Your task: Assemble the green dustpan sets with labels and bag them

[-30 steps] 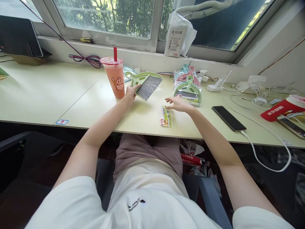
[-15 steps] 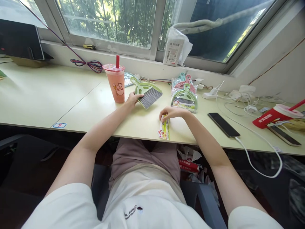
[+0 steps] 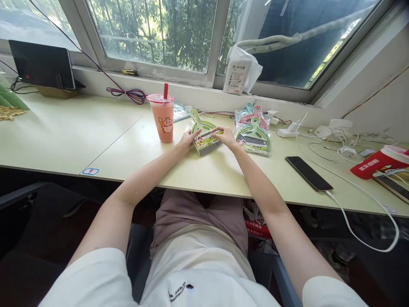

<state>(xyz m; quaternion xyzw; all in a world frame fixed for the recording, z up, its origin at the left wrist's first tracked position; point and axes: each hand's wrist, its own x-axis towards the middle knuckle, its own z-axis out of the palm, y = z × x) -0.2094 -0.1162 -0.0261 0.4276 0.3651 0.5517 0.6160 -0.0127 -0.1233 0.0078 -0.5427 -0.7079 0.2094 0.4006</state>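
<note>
Left hand [image 3: 187, 139] gripping green dustpan-and-brush set [image 3: 203, 127] by its left edge, over the desk [image 3: 191, 175]. My right hand [image 3: 225, 135] pinches the printed card [image 3: 202, 140] across the bristles. Pink cup [image 3: 165, 123] left, wrapped sets [image 3: 254, 135] right.

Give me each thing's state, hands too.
Left hand: holding the green dustpan
Right hand: pinching the printed card
Green dustpan: unwrapped, brush inside
Printed card: across the brush
Pink drink cup: upright, lidded, straw in
Packaged sets: in clear plastic
Black phone: screen dark, cabled
Tablet: screen dark
</note>
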